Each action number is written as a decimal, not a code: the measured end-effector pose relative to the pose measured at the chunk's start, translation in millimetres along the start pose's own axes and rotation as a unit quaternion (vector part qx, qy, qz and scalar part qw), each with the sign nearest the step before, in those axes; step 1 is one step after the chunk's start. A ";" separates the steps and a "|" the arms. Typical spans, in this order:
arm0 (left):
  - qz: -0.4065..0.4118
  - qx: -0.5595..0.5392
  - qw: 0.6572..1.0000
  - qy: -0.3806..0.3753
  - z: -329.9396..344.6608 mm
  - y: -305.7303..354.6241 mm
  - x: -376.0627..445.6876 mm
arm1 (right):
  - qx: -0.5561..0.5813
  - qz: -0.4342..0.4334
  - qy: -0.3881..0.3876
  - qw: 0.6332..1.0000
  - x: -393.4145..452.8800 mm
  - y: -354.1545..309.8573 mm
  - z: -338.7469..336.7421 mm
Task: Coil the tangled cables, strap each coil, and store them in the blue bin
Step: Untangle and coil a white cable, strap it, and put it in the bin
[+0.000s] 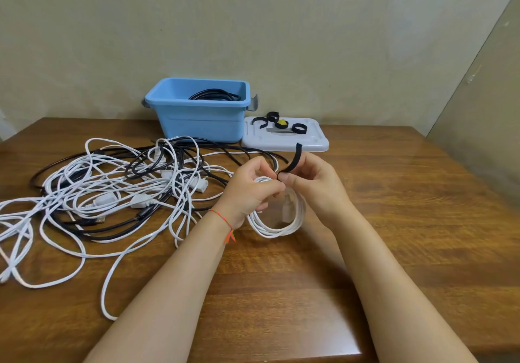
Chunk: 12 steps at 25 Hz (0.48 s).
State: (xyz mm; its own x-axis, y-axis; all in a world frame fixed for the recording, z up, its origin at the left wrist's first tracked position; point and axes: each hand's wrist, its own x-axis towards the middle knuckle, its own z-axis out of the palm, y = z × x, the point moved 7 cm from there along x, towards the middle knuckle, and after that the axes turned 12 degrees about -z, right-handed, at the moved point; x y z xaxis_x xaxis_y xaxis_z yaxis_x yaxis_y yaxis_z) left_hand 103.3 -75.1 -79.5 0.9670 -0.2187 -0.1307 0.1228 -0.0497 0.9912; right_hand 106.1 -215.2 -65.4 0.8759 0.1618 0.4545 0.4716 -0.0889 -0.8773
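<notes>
Over the wooden tabletop [394, 194], the left hand [247, 191] closes its grip on a white cable coil [277, 222], while the right hand [315, 185] pinches a black strap [292, 158] at the coil's top. The tangled cables [112, 191] lie to the left. Behind them, the blue bin [201, 120] holds a black coil [215, 95]; spare straps [298, 128] rest on its lid [285, 137].

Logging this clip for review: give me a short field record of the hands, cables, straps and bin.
left hand: holds white coil
right hand: pinches black strap at the coil's top
strap state: free end up, not yet wrapped
blue bin: open, one black coil inside
grey lid: beside bin, spare straps on it
tangled cables: left on table, white and black
</notes>
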 end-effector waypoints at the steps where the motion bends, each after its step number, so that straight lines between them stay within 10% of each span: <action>1: 0.006 0.004 1.000 -0.003 1.1 1.8 -1.4 | 0.075 0.049 -0.011 0.996 -1.7 4.5 1.9; 5: 0.039 0.086 0.996 -0.003 6.0 12.5 -8.5 | 0.292 0.203 -0.036 0.934 -11.1 18.4 14.8; 12: 0.003 0.026 1.000 0.010 -0.8 11.9 -6.7 | 0.185 0.156 -0.059 0.968 -7.5 6.7 14.5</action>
State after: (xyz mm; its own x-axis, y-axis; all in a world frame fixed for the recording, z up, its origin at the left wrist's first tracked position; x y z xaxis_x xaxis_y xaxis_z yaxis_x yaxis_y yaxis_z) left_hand 98.5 -73.4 -66.8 0.9721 -0.1995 -0.1232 0.1051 -0.0987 0.9895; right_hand 101.3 -202.8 -77.0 0.9416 0.2977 0.1571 0.0982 0.2035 -0.9741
